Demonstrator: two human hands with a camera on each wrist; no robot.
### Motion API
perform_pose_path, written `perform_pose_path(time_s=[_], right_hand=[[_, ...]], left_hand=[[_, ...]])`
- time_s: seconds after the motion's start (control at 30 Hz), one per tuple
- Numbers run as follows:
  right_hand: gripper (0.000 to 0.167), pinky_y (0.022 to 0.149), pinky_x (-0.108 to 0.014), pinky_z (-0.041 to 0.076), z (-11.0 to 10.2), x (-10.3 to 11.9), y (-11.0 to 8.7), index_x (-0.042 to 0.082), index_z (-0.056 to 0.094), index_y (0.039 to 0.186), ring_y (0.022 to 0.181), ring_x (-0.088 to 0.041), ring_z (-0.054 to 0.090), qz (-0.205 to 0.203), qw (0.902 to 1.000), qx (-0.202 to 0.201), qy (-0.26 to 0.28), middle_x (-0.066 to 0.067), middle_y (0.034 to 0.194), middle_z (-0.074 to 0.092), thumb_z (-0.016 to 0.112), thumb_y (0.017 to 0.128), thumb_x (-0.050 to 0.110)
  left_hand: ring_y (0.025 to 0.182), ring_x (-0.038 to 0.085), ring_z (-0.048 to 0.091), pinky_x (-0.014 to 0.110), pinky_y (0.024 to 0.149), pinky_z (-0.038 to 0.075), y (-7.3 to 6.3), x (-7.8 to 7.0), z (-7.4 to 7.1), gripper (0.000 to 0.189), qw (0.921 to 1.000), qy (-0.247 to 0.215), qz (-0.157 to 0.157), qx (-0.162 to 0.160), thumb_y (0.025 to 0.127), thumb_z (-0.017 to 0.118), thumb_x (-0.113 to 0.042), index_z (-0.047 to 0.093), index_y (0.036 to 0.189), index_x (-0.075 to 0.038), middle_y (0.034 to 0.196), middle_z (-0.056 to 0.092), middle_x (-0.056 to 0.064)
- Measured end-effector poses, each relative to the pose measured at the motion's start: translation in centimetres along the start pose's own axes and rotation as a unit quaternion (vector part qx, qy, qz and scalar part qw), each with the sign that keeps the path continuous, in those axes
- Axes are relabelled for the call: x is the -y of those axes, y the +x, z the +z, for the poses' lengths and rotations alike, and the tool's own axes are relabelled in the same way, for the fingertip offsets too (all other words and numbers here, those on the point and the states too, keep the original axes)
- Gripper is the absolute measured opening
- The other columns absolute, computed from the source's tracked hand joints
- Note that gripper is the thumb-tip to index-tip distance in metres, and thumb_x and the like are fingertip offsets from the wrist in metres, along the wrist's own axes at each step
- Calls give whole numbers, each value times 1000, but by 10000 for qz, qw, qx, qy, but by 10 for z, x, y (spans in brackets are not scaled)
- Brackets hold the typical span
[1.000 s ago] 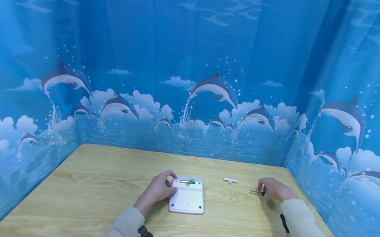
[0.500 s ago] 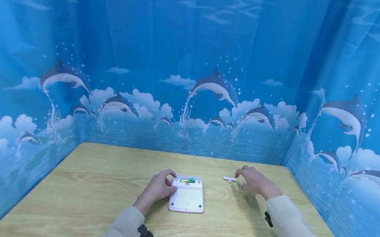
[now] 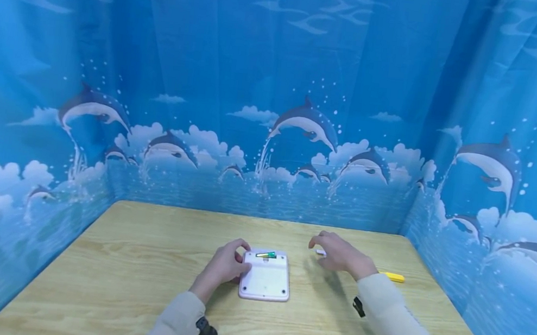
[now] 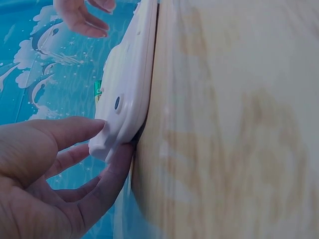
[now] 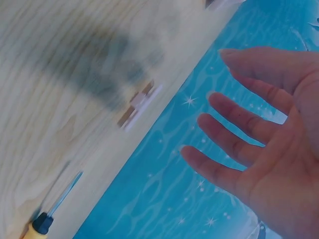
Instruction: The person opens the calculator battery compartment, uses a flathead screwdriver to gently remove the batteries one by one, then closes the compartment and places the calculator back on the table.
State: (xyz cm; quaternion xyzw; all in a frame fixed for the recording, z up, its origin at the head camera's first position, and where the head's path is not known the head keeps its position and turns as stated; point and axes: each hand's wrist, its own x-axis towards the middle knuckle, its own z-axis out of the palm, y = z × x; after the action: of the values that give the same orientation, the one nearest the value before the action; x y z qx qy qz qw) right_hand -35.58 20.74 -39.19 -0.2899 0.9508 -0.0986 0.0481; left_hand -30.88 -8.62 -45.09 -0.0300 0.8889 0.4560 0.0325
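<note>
A white device like a calculator [image 3: 264,282] lies back side up on the table, with a green battery [image 3: 266,254] visible in its uncovered compartment. My left hand [image 3: 222,265] pinches its left edge, the thumb [image 4: 79,130] on the back and a finger under the rim. To the right, my right hand [image 3: 338,254] hovers over a small white battery cover [image 5: 139,103], its fingers spread and holding nothing. In the head view this hand hides part of the cover. Behind the right wrist lies a screwdriver [image 5: 42,223] with a yellow handle [image 3: 393,277].
The wooden table [image 3: 149,275] is bounded at the back and sides by a blue curtain [image 3: 197,100] printed with dolphins. The screwdriver's shaft points toward the cover in the right wrist view.
My right hand has let go of the screwdriver and moved left to above the battery cover. My left hand and the white device have stayed in place.
</note>
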Motion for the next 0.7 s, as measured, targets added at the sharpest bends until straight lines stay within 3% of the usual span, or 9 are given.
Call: perform_pose_path(time_s=[0.3,0.7], right_hand=[[38,104,-51,55,4,16,6,7,67,129,123,-37,61,24,9996,137,242,-14,131,65,71,91,0],[36,102,-51,56,1,31,11,4,67,127,120,-36,63,-390,9986,78,335,-18,128,67,72,91,1]], left_hand=[[72,21,62,27,55,58,-2,-2,0,39,10000,6,-4,-2,89,76,-5,62,125,-13,91,60,10],[72,21,62,27,55,58,-1,-1,0,38,10000,-28,49,-4,89,75,-4,62,124,-13,91,60,10]])
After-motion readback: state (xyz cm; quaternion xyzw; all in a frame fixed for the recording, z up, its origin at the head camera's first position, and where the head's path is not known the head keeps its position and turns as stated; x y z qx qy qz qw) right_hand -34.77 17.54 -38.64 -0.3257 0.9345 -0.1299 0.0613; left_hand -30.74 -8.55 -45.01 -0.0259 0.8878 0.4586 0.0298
